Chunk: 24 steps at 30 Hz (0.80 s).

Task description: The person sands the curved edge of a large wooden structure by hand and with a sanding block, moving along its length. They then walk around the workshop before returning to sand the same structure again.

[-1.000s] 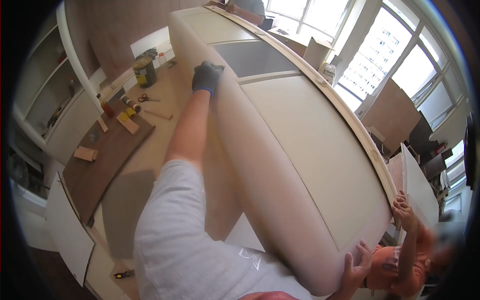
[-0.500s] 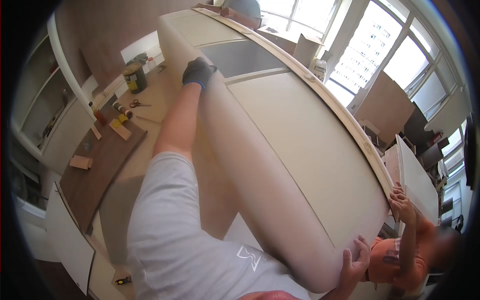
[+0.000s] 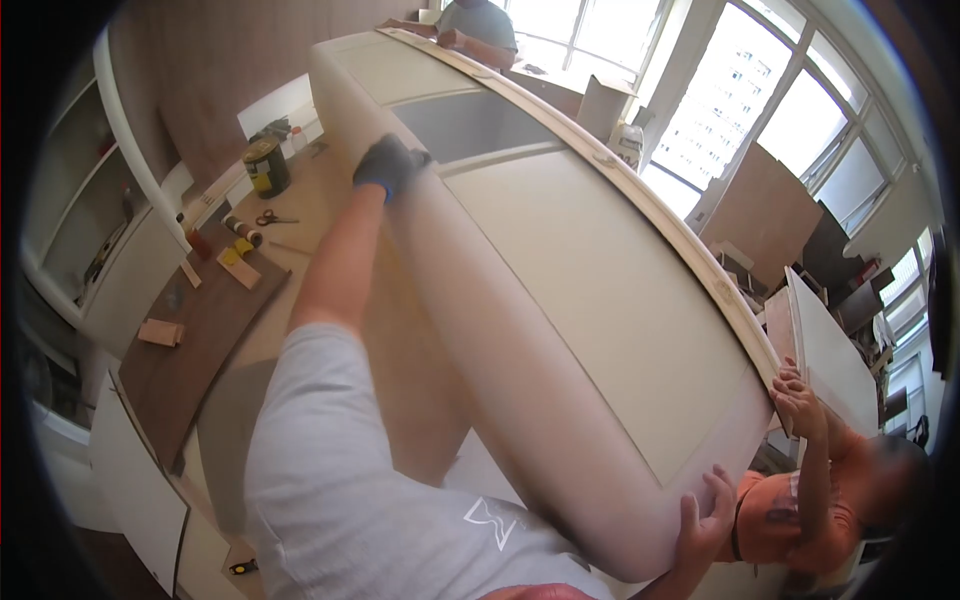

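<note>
A large cream furniture panel [image 3: 570,270] with a rounded pale edge and a grey inset section [image 3: 470,122] is held tilted in front of me. My left hand [image 3: 390,165], in a dark glove with a blue cuff, is closed over its near edge. At the lower right corner, my bare right hand [image 3: 708,515] cups the panel, its fingers curled round the end. A co-worker in orange [image 3: 800,510] grips the opposite long edge with their hands [image 3: 795,395]. Another person in grey [image 3: 480,28] has hands at the far end.
Under the panel is a workbench with a can [image 3: 264,167], scissors [image 3: 275,217], a tape roll [image 3: 243,231] and wood blocks [image 3: 161,332] on a brown board [image 3: 190,365]. A yellow-black tool [image 3: 243,567] lies lower left. Boards [image 3: 770,205] lean near the windows.
The panel's far end sits slightly lower and further left in view, and my left hand has shifted with it. The person at the far end shows more. Both my hands keep their hold.
</note>
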### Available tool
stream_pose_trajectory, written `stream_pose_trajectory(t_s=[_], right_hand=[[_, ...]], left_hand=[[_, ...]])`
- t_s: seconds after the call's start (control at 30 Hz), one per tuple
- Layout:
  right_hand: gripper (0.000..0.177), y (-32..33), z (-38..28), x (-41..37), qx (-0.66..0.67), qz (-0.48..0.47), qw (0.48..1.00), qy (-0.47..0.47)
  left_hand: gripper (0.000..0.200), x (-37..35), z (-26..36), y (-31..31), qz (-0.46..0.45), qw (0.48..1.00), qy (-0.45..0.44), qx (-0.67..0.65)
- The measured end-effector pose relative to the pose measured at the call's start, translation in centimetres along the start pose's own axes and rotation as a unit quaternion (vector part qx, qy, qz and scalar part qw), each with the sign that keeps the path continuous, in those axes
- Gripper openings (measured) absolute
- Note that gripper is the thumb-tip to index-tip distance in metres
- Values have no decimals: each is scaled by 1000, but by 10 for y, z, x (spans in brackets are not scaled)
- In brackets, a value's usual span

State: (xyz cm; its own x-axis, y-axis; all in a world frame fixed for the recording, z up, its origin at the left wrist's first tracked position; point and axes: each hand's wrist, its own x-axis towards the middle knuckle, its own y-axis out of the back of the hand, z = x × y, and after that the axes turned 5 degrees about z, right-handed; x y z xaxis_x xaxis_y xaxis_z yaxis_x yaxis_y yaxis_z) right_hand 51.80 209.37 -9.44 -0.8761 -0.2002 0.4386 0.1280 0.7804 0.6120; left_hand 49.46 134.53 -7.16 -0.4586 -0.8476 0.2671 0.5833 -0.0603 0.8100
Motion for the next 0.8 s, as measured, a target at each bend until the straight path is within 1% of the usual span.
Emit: stream_pose_trajectory(t_s=[0.03, 0.07, 0.13, 0.17, 0.27, 0.4, 0.43, 0.53, 0.63, 0.73, 0.77, 0.8], right_hand=[[51, 0, -10, 1, -15, -6, 1000, -4], [51, 0, -16, 0, -28, -10, 1000, -6], [51, 0, -7, 0, -42, -14, 999, 8], [51, 3, -3, 1, -51, -16, 998, 17], [51, 2, 5, -1, -34, -8, 999, 17], [50, -1, -8, -2, -54, -1, 999, 3], [50, -1, -7, -1, -57, -1, 998, 4], [50, 1, -4, -1, -74, -6, 997, 17], [50, -5, -4, 2, -82, 4, 996, 24], [50, -1, -7, 0, -95, -6, 995, 13], [50, -3, -8, -1, -93, -4, 996, 8], [49, -5, -8, -3, -86, -3, 996, 5]], left_hand=[[72, 8, 5, -1, 19, 999, 8, 27], [69, 2, 5, -9, 35, 999, 25, 28], [65, -6, 26, -7, 82, 995, 52, 26], [68, -6, 21, -10, 74, 995, 60, -7], [69, -25, 8, 4, 21, 999, 1, -28], [70, -14, 14, 11, 34, 996, 53, -69], [72, -10, 18, 6, 46, 996, 57, -46], [73, -26, 19, 3, 49, 995, 64, -50], [73, -24, 1, 6, 18, 998, 19, -65], [72, -5, 7, 5, 38, 996, 57, -58], [73, -6, 16, 0, 71, 995, 69, -30], [73, -5, 16, -3, 75, 995, 54, -34]])
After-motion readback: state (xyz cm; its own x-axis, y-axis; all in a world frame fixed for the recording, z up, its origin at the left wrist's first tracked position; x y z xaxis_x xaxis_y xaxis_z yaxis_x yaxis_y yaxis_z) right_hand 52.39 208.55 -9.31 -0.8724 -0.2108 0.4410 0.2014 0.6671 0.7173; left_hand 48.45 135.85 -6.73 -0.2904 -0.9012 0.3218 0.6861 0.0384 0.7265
